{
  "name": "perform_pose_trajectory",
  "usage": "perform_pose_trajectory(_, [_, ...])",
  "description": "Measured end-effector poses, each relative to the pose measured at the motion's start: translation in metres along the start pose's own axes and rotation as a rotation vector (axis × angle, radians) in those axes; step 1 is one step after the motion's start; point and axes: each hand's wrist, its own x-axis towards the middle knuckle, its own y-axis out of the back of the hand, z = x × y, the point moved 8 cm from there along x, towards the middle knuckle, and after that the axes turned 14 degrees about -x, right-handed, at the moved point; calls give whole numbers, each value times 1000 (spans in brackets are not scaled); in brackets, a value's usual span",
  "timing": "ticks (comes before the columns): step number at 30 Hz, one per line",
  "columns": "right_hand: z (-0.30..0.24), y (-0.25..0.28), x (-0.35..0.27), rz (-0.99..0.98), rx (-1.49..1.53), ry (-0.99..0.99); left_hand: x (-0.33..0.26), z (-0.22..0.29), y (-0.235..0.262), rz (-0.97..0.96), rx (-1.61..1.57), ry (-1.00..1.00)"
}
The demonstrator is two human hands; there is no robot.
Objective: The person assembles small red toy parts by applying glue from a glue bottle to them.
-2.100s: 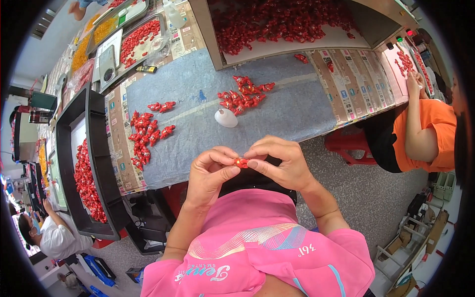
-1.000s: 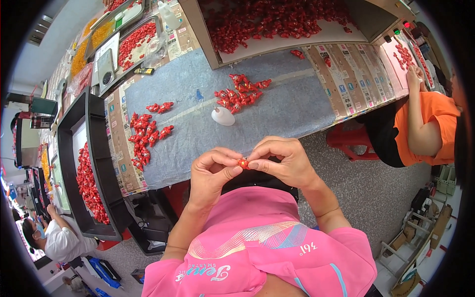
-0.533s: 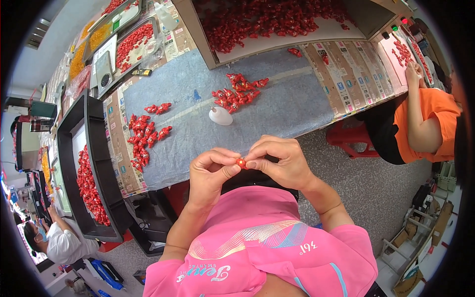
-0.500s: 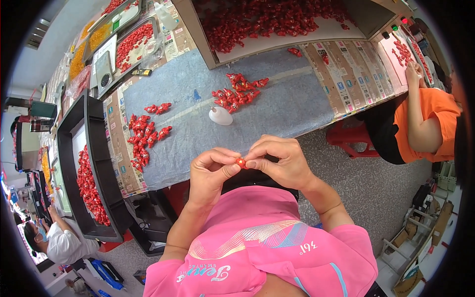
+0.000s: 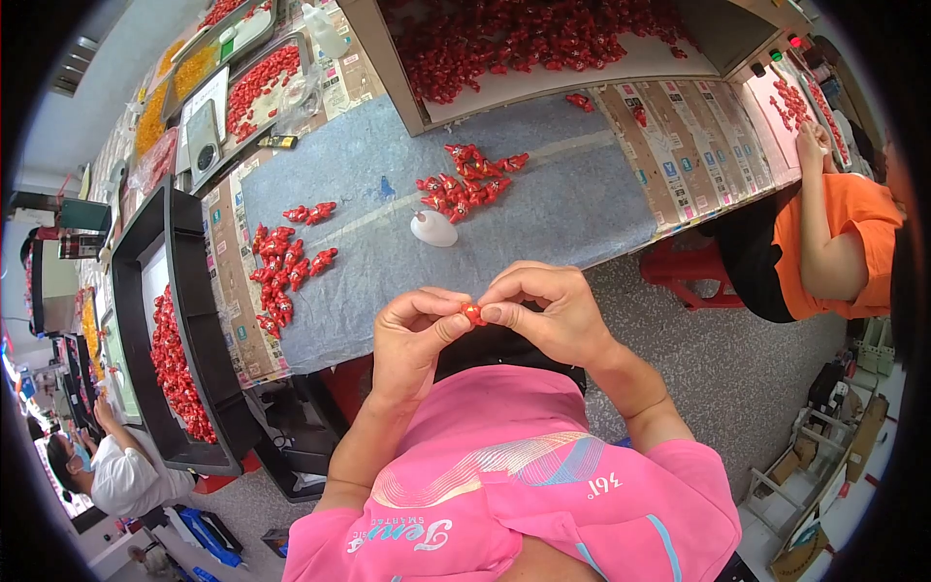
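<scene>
Two hands pinch one small red wrapped piece (image 5: pixel 472 313) at frame centre: left hand (image 5: pixel 412 335) grasps its left end, right hand (image 5: pixel 543 315) its right end; long axis horizontal, below the blue worktop (image 5: pixel 582 204)

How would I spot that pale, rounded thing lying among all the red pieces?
Start at the grey-blue mat covering the long table. Near its middle a cluster of red wrapped pieces lies, and the white dome-shaped object sits just below-left of that cluster. It is the only white, smooth thing on the mat.
</scene>
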Motion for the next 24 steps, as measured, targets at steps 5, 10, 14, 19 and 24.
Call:
perform_pose_trajectory(5, [2,-1,1,-17,20,-14,0,0,1,-5,-18,2])
perform_pose_trajectory(10, [2,-2,1,-19,32,-24,0,0,1,-9,-20,-1])
perform_pose_trajectory(14, [6,-3,0,-36,81,-73,0,-2,0,-1,-25,33])
perform_pose_trajectory(19, [1,0,1,-48,70,-36,1,-6,-1,-25,-155,84])
perform_pose_trajectory(24, [-4,8,0,50,-22,58,-1,-9,2,11,-204,141])
